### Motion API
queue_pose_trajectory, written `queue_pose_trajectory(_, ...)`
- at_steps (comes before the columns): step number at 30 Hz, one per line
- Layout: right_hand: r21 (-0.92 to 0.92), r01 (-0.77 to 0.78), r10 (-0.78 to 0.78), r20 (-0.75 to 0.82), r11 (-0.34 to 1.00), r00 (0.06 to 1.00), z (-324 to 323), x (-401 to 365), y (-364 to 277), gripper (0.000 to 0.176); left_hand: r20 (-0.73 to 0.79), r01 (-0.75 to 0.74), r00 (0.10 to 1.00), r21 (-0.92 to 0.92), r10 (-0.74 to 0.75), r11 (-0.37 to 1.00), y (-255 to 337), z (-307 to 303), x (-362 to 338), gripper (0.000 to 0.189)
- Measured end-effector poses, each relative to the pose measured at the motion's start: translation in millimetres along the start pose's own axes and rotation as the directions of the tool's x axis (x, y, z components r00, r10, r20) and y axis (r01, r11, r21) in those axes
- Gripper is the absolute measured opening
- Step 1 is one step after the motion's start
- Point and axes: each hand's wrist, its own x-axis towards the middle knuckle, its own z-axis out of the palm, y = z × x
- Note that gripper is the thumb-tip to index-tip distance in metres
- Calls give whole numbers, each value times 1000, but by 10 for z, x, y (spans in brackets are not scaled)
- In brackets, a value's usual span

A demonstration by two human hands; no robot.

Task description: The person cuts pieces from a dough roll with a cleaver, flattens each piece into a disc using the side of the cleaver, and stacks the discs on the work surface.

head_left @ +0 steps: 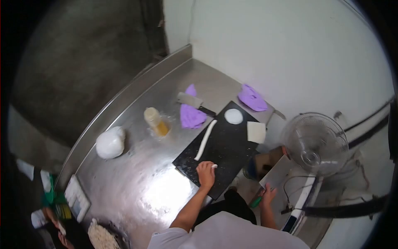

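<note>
My left hand (206, 174) is closed on a small white piece of dough (214, 166) at the near left edge of the black board (226, 145). A long white dough strip (206, 140) lies along the board's left side. On the board's far end sit a round white piece (234, 116) and, at its right edge, a pale square (256, 132). My right hand (268, 194) is off the board to the right, wrapped round the green handle of a wide-bladed cleaver (275, 173).
Purple cloths (192, 116) (252, 98), a second cleaver (190, 100), a bottle (156, 120) and a wrapped white lump (110, 142) rest on the steel table (141, 166). A wire fan (316, 143) stands right. Another person's hands (62, 232) show lower left.
</note>
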Motion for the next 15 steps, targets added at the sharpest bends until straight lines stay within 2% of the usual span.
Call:
queue_pose_trajectory(2, 34, 28, -26, -52, 999, 998, -253, -59, 88, 22, -17, 26, 999, -55, -27, 998, 44, -34, 30, 7)
queue_pose_trajectory(5, 187, -27, 59, -168, 982, 984, -376, -311, 105, 23, -35, 49, 998, -67, -51, 997, 16, -7, 6, 10)
queue_pose_trajectory(7, 126, -135, 151, -126, 983, 980, -399, -446, 102, 27, -11, 42, 999, -74, -43, 996, -24, 16, -7, 12)
queue_pose_trajectory(8, 145, -133, 153, -137, 980, 979, -392, -451, 132, 27, 5, 68, 998, -80, -68, 994, -13, 20, -12, 13)
queue_pose_trajectory(10, 10, -171, 172, -31, 985, 985, -395, -438, 161, 29, 28, 63, 998, -60, -61, 996, 3, 31, -13, 15)
queue_pose_trajectory(11, 19, -170, 171, -37, 985, 985, -366, -442, 130, 29, 40, 74, 997, -40, -72, 996, 31, 24, -10, 18)
queue_pose_trajectory(13, -86, -106, 114, 98, 991, 989, -193, -448, 41, 27, 4, 18, 1000, 13, -18, 1000, 43, 28, -2, 24)
queue_pose_trajectory(15, -58, -124, 131, 150, 991, 980, -43, -433, -89, 26, 17, 7, 1000, 42, -8, 999, 11, 48, -2, 29)
